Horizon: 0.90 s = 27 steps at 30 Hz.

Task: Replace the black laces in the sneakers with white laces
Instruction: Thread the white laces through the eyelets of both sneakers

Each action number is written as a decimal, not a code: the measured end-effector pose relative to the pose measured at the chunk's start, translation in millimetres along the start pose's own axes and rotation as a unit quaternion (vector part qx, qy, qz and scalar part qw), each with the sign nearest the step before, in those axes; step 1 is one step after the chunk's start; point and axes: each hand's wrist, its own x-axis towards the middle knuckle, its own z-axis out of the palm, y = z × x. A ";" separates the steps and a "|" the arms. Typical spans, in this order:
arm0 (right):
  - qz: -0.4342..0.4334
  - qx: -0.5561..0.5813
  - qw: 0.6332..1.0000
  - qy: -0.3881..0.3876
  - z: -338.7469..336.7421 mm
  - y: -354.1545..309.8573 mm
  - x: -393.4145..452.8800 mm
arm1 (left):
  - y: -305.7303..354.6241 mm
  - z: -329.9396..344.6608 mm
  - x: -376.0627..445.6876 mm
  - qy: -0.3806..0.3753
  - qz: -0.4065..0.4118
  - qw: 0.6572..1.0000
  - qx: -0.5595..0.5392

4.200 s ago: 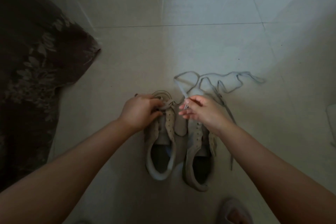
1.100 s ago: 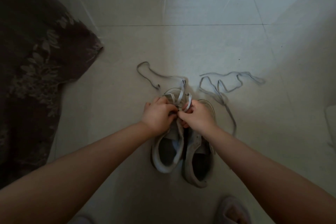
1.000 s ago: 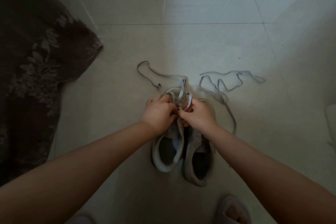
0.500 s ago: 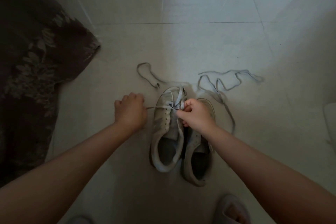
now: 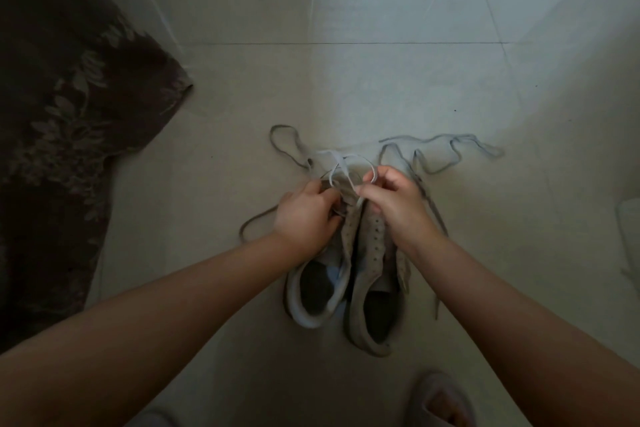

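Observation:
Two pale sneakers stand side by side on the tiled floor, toes pointing away from me: the left sneaker (image 5: 313, 291) and the right sneaker (image 5: 375, 284). A white lace (image 5: 341, 163) loops over the left sneaker's toe end. My left hand (image 5: 306, 215) pinches that lace at the left sneaker's front eyelets. My right hand (image 5: 393, 199) pinches the same lace just above the eyelets. A second lace (image 5: 440, 149) lies loose in curls on the floor beyond the right sneaker. The front of both sneakers is hidden by my hands.
A dark floral cloth (image 5: 62, 121) covers the floor on the left. A lace end (image 5: 256, 220) trails on the floor left of my left hand. A slippered foot (image 5: 440, 399) shows at the bottom edge. A pale object (image 5: 628, 218) sits at the right edge.
My left hand, which had pulled the lace out to the left, has come back to the left sneaker's eyelets. A lace end now lies on the floor to its left.

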 end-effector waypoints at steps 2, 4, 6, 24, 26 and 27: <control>-0.004 -0.020 1.000 0.007 0.3 1.3 1.9 | 0.4 0.0 2.5 -0.008 -0.012 0.999 -0.032; 0.009 -0.096 0.995 0.001 2.9 7.8 -0.9 | 0.2 -2.4 4.4 -0.015 -0.021 0.996 -0.083; -0.001 -0.194 0.981 -0.024 5.9 14.4 -5.9 | -2.1 -4.1 4.4 -0.013 -0.030 0.992 -0.125; 0.000 -0.343 0.939 -0.031 13.2 11.0 -10.5 | -70.7 -9.6 -16.5 0.024 -0.155 0.988 -0.018; -0.009 -0.341 0.940 -0.029 12.4 12.6 -11.5 | -54.7 -10.5 -18.4 0.066 -0.046 0.996 -0.024; -0.011 -0.341 0.940 -0.029 11.8 13.3 -11.8 | -47.6 -11.3 -17.9 0.076 -0.004 0.997 -0.033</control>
